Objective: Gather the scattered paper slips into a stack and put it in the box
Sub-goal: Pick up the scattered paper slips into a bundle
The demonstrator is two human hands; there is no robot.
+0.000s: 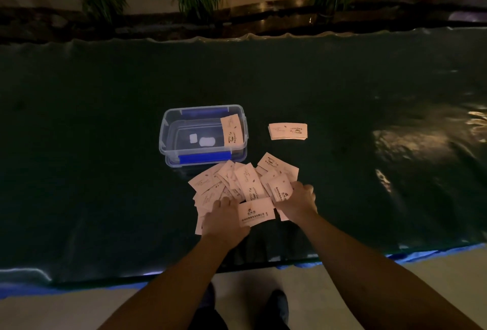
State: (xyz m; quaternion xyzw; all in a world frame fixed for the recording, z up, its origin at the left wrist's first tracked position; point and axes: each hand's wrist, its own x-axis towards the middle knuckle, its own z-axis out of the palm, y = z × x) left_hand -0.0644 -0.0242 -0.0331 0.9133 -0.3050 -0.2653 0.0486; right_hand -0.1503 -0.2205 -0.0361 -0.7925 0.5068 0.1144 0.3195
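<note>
bare arms, dark shoes

both forearms are uncovered to the frame's edge, with no sleeves, watch or rings showing on the left hand (226, 220) or right hand (297, 199); dark shoes (275, 306) and dark trousers below.

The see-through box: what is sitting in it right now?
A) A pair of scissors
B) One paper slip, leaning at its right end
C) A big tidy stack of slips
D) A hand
B: the see-through box holds just one paper slip, leaning at its right end, while the scattered slips lie on the table in front of it, under the left hand and right hand.
</note>
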